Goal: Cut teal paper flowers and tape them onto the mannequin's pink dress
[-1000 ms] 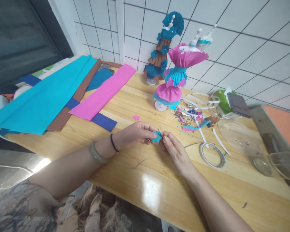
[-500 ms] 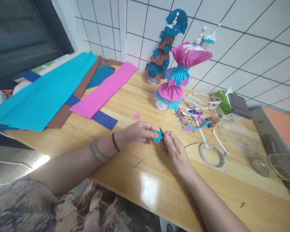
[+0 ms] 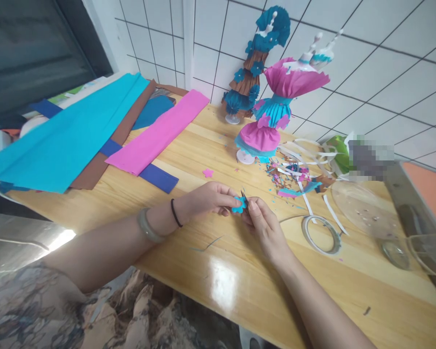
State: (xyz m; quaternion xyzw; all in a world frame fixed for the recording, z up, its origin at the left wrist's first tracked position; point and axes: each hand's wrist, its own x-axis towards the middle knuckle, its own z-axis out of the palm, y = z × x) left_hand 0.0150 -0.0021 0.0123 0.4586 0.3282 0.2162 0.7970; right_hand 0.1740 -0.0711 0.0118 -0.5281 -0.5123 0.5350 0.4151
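1. Head view: a turquoise paper flower [image 3: 239, 205] sits between the two hands, held just above the wooden table [image 3: 261, 291].
2. It is small, thin and seemingly flat, with an edge scalloped into rounded petals; fingers cover its left part, so the petals cannot all be counted.
3. Its bright, even colour closely matches the large turquoise sheet [image 3: 69, 131] lying at the left.
4. The left hand [image 3: 211, 198] pinches the flower at its left side, thumb and fingers pressed together on the paper.
5. The right hand [image 3: 262, 220] grips a dark pointed tool [image 3: 243, 195], fingers closed around it; its slim tip stands against the flower's right edge, though whether they touch is too small to tell.
6. Beyond the left hand, a pink paper flower [image 3: 208, 173] lies flat on the table, its petals narrower.
7. Farther back stands a pink-and-turquoise paper dress [image 3: 265, 131], with colourful paper scraps [image 3: 283, 177] beside its base.
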